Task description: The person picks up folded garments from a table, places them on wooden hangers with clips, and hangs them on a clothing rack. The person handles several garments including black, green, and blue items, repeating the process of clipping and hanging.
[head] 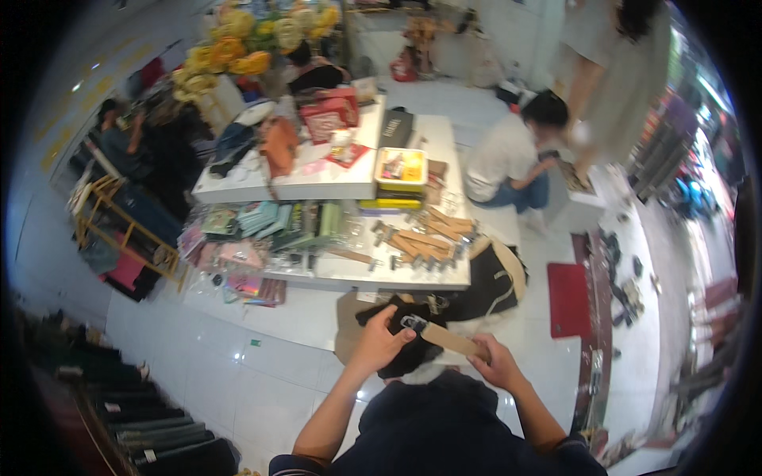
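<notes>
My right hand (497, 360) grips the near right end of a folded tan belt (449, 342) with a metal buckle (414, 323) at its other end. Beside that buckle is my left hand (381, 340), thumb and fingers spread. Its thumb tip comes close to the buckle; whether it touches is hard to tell. Beneath the belt lies dark cloth (411, 363), on my lap or a low ledge. Several similar tan belts with metal buckles (425, 241) lie heaped on the right part of the white table (333, 275) in front of me.
Packaged small goods (262, 223) cover the table's left side. A yellow box (402, 169) stands behind the belts, and a black and cream bag (491, 279) lies at the right corner. One person (506, 157) crouches at right; another stands behind. Folded dark clothes (155, 428) are at lower left.
</notes>
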`<action>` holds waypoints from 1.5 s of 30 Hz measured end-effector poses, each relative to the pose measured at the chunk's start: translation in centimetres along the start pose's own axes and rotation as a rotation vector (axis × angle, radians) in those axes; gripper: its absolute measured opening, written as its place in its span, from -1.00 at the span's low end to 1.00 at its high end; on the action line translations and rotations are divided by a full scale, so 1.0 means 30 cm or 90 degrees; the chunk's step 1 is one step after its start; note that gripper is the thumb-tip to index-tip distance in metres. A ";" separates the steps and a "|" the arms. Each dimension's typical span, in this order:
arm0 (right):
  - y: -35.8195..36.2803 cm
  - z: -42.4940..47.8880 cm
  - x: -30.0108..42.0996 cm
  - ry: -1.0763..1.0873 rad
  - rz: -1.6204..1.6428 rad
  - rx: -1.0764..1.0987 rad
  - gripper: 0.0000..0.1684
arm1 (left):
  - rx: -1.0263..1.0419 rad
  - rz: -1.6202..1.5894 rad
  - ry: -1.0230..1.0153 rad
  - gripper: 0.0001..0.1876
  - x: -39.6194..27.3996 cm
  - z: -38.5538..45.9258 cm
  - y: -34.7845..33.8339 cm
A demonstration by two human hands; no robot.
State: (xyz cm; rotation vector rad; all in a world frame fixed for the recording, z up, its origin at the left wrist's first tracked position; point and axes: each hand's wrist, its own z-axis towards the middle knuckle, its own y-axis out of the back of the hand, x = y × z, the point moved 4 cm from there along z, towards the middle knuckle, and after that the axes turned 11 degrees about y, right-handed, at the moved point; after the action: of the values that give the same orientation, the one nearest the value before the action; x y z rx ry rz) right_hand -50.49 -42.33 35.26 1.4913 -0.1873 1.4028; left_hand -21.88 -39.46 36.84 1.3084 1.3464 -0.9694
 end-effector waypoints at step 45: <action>0.519 -0.156 -0.107 0.225 0.330 -0.517 -0.65 | 0.223 0.497 -0.312 -0.68 -0.450 0.174 -0.659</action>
State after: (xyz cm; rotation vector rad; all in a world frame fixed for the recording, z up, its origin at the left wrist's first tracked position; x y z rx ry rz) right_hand -65.39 -47.60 40.22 0.5237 -0.8519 1.6775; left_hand -41.75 -49.28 47.27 1.5420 0.2389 -0.8906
